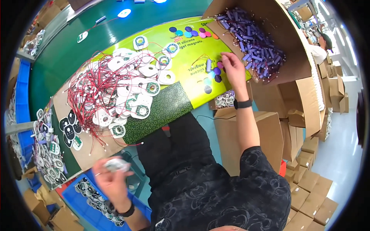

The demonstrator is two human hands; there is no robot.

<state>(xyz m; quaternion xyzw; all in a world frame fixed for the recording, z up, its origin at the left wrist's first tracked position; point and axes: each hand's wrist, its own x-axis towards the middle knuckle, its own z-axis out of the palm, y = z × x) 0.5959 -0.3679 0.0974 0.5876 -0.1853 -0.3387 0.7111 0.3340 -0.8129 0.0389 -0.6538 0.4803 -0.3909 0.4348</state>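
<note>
Pinching a white disc (pixel 116 164) between thumb and fingers, the left hand (pixel 110 179) hung blurred just off the near left corner of the mat (pixel 198 96). Over the mat's right end was the right hand (pixel 234 71), its fingers close together; I couldn't tell whether they held anything. A loose battery (pixel 208 65) lay on the mat beside that hand.

At the mat's right end stood an open carton (pixel 295 46) heaped with purple batteries (pixel 256 50). Below the mat's near edge, a box (pixel 212 104) held white pieces (pixel 224 100) too small to make out. Past the near left corner, a blue tray (pixel 73 202) carried more discs (pixel 98 200).

The mat itself was yellow-green and dark green, printed with coloured dots, and a pile of discs (pixel 148 69) tangled in red wires (pixel 90 86) covered much of its left side. Black-faced discs (pixel 70 131) sat off its left end, with another heap (pixel 54 154) farther left. Beyond its far edge stretched the green table (pixel 50 73), where a lit disc (pixel 124 13) glowed bluish. Well to the mat's right, stacked cartons (pixel 308 192) stood by a pale, shiny floor (pixel 348 131), and a person (pixel 320 52) in a light top was there too.
</note>
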